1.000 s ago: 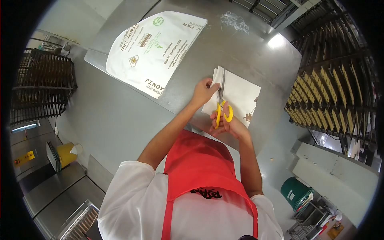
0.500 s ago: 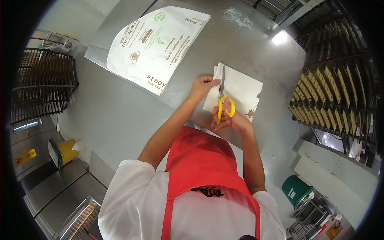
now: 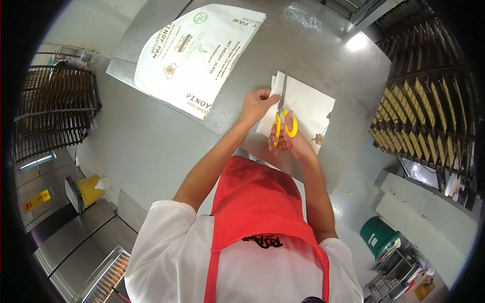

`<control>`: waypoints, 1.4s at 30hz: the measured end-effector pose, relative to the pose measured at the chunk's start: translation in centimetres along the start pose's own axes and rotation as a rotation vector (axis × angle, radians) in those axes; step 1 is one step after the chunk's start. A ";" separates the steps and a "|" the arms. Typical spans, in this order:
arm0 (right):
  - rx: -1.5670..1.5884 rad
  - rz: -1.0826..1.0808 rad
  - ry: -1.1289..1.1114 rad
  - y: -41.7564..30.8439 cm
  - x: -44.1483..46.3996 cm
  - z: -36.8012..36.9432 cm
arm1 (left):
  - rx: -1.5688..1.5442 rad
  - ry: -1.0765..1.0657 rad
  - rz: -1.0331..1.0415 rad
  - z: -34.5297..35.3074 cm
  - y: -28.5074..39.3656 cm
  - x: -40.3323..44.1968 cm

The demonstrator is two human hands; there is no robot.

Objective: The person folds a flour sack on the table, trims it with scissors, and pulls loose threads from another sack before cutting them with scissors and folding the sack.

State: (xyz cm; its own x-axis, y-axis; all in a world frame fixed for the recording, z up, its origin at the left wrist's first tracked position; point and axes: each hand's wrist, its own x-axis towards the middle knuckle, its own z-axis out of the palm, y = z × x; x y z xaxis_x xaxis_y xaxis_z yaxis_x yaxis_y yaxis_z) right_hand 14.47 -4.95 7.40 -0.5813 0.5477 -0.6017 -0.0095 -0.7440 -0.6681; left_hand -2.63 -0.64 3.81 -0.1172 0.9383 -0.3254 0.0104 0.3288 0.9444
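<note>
At left, a printed flour sack [image 3: 199, 55] lies flat on the steel table [image 3: 237, 93]. The left hand [image 3: 258, 107] pinches the folded white sheet [image 3: 306, 103] near its left edge; the right hand [image 3: 294, 144] holds yellow-handled scissors [image 3: 281, 106] over it. No separated strip is visible. Compared with earlier, hands and sheet appear slightly higher.

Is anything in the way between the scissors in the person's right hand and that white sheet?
Nothing visible is in between: the right hand holds the scissors with their blades right at the white sheet. The left hand grips the sheet beside the blades, so its fingertips seem the main thing to mind.
</note>
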 end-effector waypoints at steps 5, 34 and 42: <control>0.033 -0.044 0.077 1.1 1.0 0.3 | 0.148 -0.007 0.096 -0.2 0.3 0.5; 0.225 -0.027 -0.085 0.7 -1.8 0.6 | 0.143 0.006 0.067 -0.3 -0.7 3.4; 0.024 0.014 -0.006 -1.3 -0.9 0.4 | 0.182 -0.052 0.032 -0.4 0.9 2.2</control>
State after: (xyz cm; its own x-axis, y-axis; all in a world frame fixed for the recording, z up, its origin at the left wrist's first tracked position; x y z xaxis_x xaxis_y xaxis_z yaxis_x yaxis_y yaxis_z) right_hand 14.70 -4.67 9.00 -0.5861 0.5348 -0.6086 -0.0211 -0.7610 -0.6485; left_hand -3.25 1.66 4.00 -0.0625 0.9512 -0.3020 0.1932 0.3084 0.9314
